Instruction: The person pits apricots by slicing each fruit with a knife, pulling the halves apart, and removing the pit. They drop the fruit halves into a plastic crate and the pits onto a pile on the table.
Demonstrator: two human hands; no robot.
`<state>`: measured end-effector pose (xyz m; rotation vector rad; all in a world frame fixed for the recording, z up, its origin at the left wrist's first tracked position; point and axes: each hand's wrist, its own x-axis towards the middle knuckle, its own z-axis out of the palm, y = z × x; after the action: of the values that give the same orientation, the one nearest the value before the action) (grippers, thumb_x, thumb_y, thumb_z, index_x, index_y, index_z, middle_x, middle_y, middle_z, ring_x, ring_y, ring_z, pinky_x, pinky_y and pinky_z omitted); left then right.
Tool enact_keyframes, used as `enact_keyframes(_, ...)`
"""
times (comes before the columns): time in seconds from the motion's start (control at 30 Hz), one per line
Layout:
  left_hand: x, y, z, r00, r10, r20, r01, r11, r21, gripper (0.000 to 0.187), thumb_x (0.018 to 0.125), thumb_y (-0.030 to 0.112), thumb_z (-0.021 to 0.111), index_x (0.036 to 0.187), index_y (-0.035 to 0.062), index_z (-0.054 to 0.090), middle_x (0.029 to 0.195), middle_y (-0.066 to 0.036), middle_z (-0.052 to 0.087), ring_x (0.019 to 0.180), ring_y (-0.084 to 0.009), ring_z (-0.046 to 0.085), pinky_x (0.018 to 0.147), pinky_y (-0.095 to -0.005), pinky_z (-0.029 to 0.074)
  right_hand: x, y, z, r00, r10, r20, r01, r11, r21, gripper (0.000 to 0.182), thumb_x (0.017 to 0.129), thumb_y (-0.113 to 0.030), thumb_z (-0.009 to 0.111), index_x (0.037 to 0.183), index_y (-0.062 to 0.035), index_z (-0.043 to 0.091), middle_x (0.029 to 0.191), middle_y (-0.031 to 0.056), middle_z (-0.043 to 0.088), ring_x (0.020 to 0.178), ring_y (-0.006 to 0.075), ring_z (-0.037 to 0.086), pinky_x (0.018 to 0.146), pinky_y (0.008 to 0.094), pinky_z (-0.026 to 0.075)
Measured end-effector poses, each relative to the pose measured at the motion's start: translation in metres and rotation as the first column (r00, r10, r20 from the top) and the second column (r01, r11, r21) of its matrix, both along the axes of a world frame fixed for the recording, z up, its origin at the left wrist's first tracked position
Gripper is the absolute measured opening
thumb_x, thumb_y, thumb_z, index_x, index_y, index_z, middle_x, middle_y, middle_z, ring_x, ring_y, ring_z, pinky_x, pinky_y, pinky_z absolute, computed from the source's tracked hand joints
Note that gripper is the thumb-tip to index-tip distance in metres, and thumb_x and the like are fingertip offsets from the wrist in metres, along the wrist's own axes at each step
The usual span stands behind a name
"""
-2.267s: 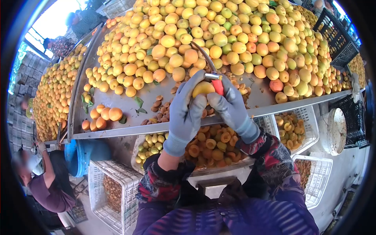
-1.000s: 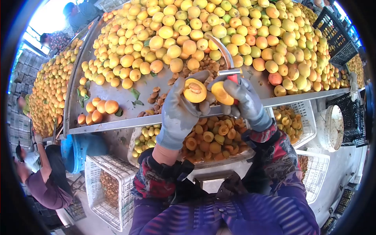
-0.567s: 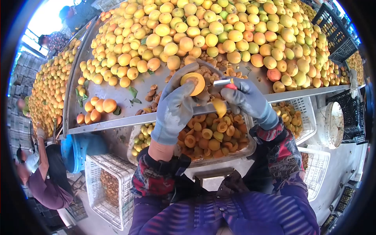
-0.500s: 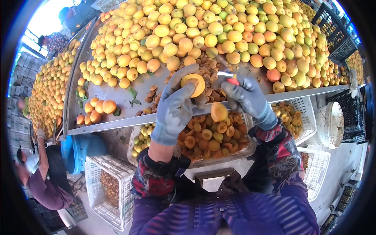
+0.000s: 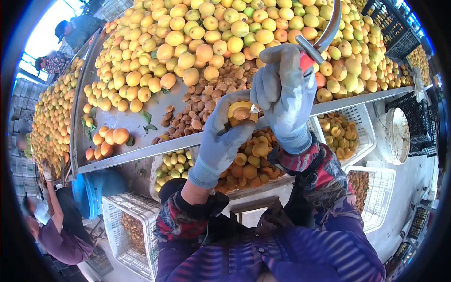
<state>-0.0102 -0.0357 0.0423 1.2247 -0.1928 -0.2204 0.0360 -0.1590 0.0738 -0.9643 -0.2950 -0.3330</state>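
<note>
My left hand point(image 5: 226, 135) is closed around a cut apricot half point(image 5: 233, 109), its face turned up and a brown pit point(image 5: 242, 113) showing in the flesh. Just right of it, my right hand point(image 5: 285, 91) grips a red-handled metal tool point(image 5: 306, 61). A curved metal end rises above that fist, and a small bright tip reaches down to the edge of the fruit. Both hands wear grey gloves. Loose brown pits point(image 5: 199, 103) lie on the metal table behind the left hand. Below the hands, a crate of apricot halves point(image 5: 253, 164) is partly hidden by the forearms.
Whole apricots point(image 5: 188, 35) are heaped over the metal table point(image 5: 155, 152), whose raised front edge runs under my hands. White crates point(image 5: 134, 225) stand below, along with a blue barrel point(image 5: 96, 190) and a white bucket point(image 5: 397, 136). Another person point(image 5: 66, 235) works at left.
My right hand has risen and turned, bringing the tool's tip to the fruit. The fruit in my left hand now shows its pit. The loose half seen below the hands is gone from there.
</note>
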Motion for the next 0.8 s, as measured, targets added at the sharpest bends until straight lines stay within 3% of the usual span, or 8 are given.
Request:
enact_keyframes(0.07,-0.001,-0.003,0.000,1.000,0.009,-0.009,-0.009,1.000,0.001,0.042,0.082,0.001,0.058,0.123,0.0011,0.048,0.107,-0.003,0.056,0.092,-0.0092,0.053,0.081,-0.0222,0.045,0.000,0.002,-0.002,0.998,-0.050,0.030,0.052,0.998,-0.041,0.038,0.100,-0.035,0.042,0.098,0.0009,0.055,0.047,-0.0025,0.033,0.036,0.0075,0.029,0.038,0.0249,0.030)
enact_keyframes(0.13,-0.002,-0.009,-0.004,0.982,0.135,0.129,-0.160,0.965,0.207,0.042,0.082,-0.001,0.056,0.122,0.0013,0.048,0.108,-0.004,0.055,0.095,-0.0116,0.053,0.085,-0.0254,0.045,0.000,0.003,-0.003,0.993,-0.099,0.062,0.104,0.991,-0.081,0.037,0.100,-0.034,0.043,0.097,0.0015,0.054,0.046,-0.0016,0.035,0.036,0.0077,0.030,0.037,0.0251,0.031)
enact_keyframes(0.2,-0.002,-0.013,-0.006,0.960,0.169,0.222,-0.218,0.952,0.216,0.041,0.081,-0.001,0.055,0.122,0.0016,0.048,0.108,-0.005,0.055,0.096,-0.0121,0.053,0.086,-0.0263,0.044,-0.004,0.004,-0.003,0.998,0.003,0.070,-0.006,0.999,0.045,0.021,0.092,-0.017,0.060,0.100,0.0013,0.054,0.067,-0.0013,0.053,0.050,0.0038,0.046,0.043,0.0198,0.036)
enact_keyframes(0.23,-0.002,-0.015,-0.006,0.929,0.199,0.313,-0.274,0.936,0.219,0.041,0.081,-0.002,0.054,0.121,0.0020,0.048,0.108,-0.006,0.055,0.097,-0.0127,0.052,0.087,-0.0272,0.044,-0.004,0.004,-0.004,0.992,-0.014,0.125,0.014,1.000,0.002,0.017,0.091,-0.013,0.060,0.099,0.0001,0.054,0.071,-0.0012,0.054,0.051,0.0031,0.047,0.044,0.0191,0.037)
enact_keyframes(0.47,-0.005,-0.019,-0.005,0.937,0.214,0.276,-0.283,0.929,0.237,0.042,0.080,-0.004,0.054,0.121,0.0009,0.046,0.105,-0.008,0.055,0.095,-0.0128,0.053,0.084,-0.0263,0.044,-0.002,0.007,-0.007,0.995,-0.031,0.096,0.027,0.999,0.034,0.015,0.091,-0.012,0.060,0.099,-0.0006,0.054,0.066,-0.0016,0.053,0.048,0.0024,0.045,0.043,0.0186,0.036)
enact_keyframes(0.6,-0.003,-0.022,-0.011,0.882,0.238,0.407,-0.374,0.878,0.298,0.041,0.080,-0.004,0.054,0.120,-0.0005,0.045,0.105,-0.010,0.054,0.094,-0.0161,0.053,0.086,-0.0281,0.043,-0.004,0.013,-0.005,0.999,0.009,0.037,-0.010,1.000,0.014,0.013,0.090,-0.011,0.061,0.095,-0.0014,0.054,0.063,-0.0027,0.052,0.047,0.0018,0.045,0.040,0.0183,0.034)
enact_keyframes(0.67,0.000,-0.021,-0.017,0.855,0.227,0.466,-0.386,0.879,0.280,0.041,0.080,-0.004,0.054,0.120,-0.0008,0.045,0.106,-0.011,0.054,0.095,-0.0172,0.053,0.087,-0.0289,0.042,-0.004,0.020,-0.003,0.994,-0.100,-0.046,0.099,0.995,-0.014,0.035,0.097,-0.035,0.050,0.091,-0.0009,0.053,0.044,-0.0025,0.034,0.035,0.0065,0.029,0.036,0.0237,0.026)
enact_keyframes(0.8,0.002,-0.019,-0.020,0.895,0.211,0.394,-0.338,0.897,0.287,0.042,0.079,-0.005,0.054,0.119,-0.0010,0.044,0.107,-0.012,0.051,0.099,-0.0195,0.051,0.090,-0.0304,0.041,0.011,0.007,-0.007,0.980,0.024,-0.200,0.005,0.990,0.144,0.039,0.096,-0.042,0.050,0.088,-0.0042,0.052,0.046,-0.0046,0.027,0.036,0.0064,0.023,0.037,0.0236,0.022)
